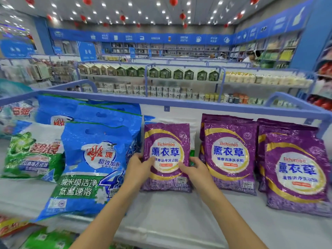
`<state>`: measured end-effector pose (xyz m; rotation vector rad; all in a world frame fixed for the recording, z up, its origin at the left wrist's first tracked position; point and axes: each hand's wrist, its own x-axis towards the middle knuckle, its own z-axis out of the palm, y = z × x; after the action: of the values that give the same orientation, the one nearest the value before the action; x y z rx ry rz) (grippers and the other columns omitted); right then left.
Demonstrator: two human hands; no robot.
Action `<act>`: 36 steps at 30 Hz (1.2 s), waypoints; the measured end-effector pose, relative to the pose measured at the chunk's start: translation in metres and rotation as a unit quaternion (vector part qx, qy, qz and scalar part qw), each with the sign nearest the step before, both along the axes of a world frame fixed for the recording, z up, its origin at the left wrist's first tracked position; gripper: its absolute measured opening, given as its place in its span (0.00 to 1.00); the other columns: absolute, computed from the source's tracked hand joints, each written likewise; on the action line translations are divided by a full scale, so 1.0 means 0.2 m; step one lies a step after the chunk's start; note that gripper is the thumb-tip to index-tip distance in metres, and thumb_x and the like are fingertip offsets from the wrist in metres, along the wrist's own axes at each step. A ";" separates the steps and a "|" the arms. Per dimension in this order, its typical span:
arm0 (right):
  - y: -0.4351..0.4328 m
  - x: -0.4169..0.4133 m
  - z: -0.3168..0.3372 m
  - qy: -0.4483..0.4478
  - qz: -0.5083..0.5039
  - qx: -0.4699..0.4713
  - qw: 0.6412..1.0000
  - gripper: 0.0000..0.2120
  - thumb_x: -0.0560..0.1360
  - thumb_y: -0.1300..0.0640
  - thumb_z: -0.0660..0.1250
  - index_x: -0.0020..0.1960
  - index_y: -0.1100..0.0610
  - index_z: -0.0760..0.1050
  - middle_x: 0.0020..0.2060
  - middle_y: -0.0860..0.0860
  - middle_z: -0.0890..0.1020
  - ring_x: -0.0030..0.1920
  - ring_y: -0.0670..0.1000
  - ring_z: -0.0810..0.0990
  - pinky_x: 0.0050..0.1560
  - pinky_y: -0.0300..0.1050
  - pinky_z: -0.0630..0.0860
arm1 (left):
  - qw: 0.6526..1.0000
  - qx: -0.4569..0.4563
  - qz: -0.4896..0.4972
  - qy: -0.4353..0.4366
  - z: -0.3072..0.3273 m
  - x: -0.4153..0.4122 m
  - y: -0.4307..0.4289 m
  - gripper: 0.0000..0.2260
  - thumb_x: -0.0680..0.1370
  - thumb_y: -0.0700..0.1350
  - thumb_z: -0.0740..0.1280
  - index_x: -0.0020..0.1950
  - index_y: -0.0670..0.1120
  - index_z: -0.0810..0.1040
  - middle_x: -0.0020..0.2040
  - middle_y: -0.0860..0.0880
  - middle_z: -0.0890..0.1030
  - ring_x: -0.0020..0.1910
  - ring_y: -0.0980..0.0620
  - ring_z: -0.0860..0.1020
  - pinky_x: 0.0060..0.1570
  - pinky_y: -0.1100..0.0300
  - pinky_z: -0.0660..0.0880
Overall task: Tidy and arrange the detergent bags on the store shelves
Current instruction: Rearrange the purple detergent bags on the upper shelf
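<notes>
Detergent bags sat in a row along the shelf (179,212), with a rail (179,102) behind them.
The centre bag (167,141) sat mid-shelf, the person's left grip (139,166) on its left edge and right grip (195,170) on its right edge. Just right of it was a stack of bags (230,159), and right again a second stack (294,173), nearer the front. Left of centre lay a large bag (89,169) with more bags (107,114) behind it, and an end bag (34,155) furthest left. Beyond the rail ran further shelves (179,81).
</notes>
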<state>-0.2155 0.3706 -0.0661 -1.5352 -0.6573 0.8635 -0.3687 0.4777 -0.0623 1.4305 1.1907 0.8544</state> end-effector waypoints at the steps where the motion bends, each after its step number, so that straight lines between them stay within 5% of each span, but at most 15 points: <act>1: -0.01 0.00 0.00 0.007 0.005 0.015 1.000 0.19 0.78 0.57 0.74 0.67 0.53 0.75 0.54 0.51 0.87 0.53 0.55 0.87 0.59 0.60 0.82 | 1.000 -0.001 0.009 -0.022 0.00 0.01 0.00 0.17 0.79 0.48 0.72 0.64 0.44 0.75 0.57 0.47 0.83 0.53 0.48 0.83 0.57 0.47 0.81; 7: -0.07 -0.01 -0.01 0.026 -0.010 0.065 0.997 0.12 0.79 0.63 0.71 0.60 0.51 0.80 0.49 0.48 0.88 0.51 0.51 0.88 0.57 0.54 0.83 | 0.992 -0.036 -0.008 -0.119 -0.01 0.00 -0.03 0.13 0.80 0.41 0.71 0.62 0.43 0.74 0.51 0.46 0.85 0.46 0.51 0.85 0.41 0.58 0.82; 11: -0.15 -0.02 0.00 0.031 -0.025 0.081 0.996 0.12 0.78 0.65 0.72 0.55 0.50 0.81 0.43 0.44 0.88 0.46 0.47 0.88 0.46 0.42 0.82 | 0.987 -0.052 -0.031 -0.146 0.02 0.00 -0.06 0.09 0.81 0.39 0.70 0.60 0.42 0.78 0.43 0.50 0.86 0.39 0.53 0.86 0.34 0.62 0.81; 17: -0.35 0.10 0.04 0.013 -0.062 0.071 0.995 0.14 0.77 0.65 0.71 0.60 0.52 0.82 0.49 0.50 0.88 0.48 0.51 0.88 0.50 0.51 0.81 | 0.976 -0.079 -0.098 -0.175 0.11 0.10 -0.22 0.07 0.81 0.35 0.67 0.57 0.43 0.80 0.43 0.48 0.88 0.37 0.52 0.87 0.29 0.62 0.79; 21: -0.50 0.26 0.06 0.004 -0.110 0.065 0.992 0.21 0.75 0.66 0.73 0.65 0.51 0.79 0.54 0.51 0.86 0.52 0.53 0.87 0.54 0.57 0.83 | 0.970 -0.083 -0.141 -0.182 0.14 0.24 -0.34 0.09 0.80 0.36 0.69 0.58 0.44 0.79 0.45 0.47 0.88 0.36 0.53 0.86 0.28 0.64 0.78; 25: -0.64 0.39 0.06 -0.021 -0.153 0.074 0.985 0.15 0.77 0.69 0.70 0.57 0.52 0.81 0.46 0.47 0.88 0.48 0.50 0.87 0.41 0.44 0.81 | 0.965 -0.085 -0.174 -0.176 0.12 0.40 -0.46 0.09 0.79 0.36 0.70 0.59 0.44 0.80 0.48 0.46 0.88 0.41 0.51 0.87 0.31 0.62 0.79; 30: -0.64 0.48 0.02 -0.057 -0.185 0.035 0.981 0.14 0.78 0.66 0.71 0.61 0.57 0.80 0.50 0.50 0.87 0.52 0.52 0.86 0.54 0.54 0.84 | 0.967 -0.107 -0.148 -0.175 0.09 0.57 -0.49 0.08 0.79 0.38 0.72 0.57 0.46 0.79 0.52 0.45 0.87 0.45 0.48 0.87 0.40 0.55 0.84; 36: -0.69 0.51 -0.02 -0.099 -0.204 0.053 0.972 0.11 0.79 0.61 0.71 0.61 0.55 0.79 0.51 0.49 0.86 0.52 0.49 0.85 0.48 0.45 0.83 | 0.962 -0.105 -0.172 -0.185 0.06 0.58 -0.52 0.09 0.79 0.39 0.72 0.58 0.45 0.78 0.52 0.46 0.87 0.44 0.50 0.87 0.38 0.59 0.82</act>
<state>-0.1139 0.2329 -0.0691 -1.5956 -0.4947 0.3619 -0.2524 0.3727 -0.0503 1.1931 0.7006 0.6910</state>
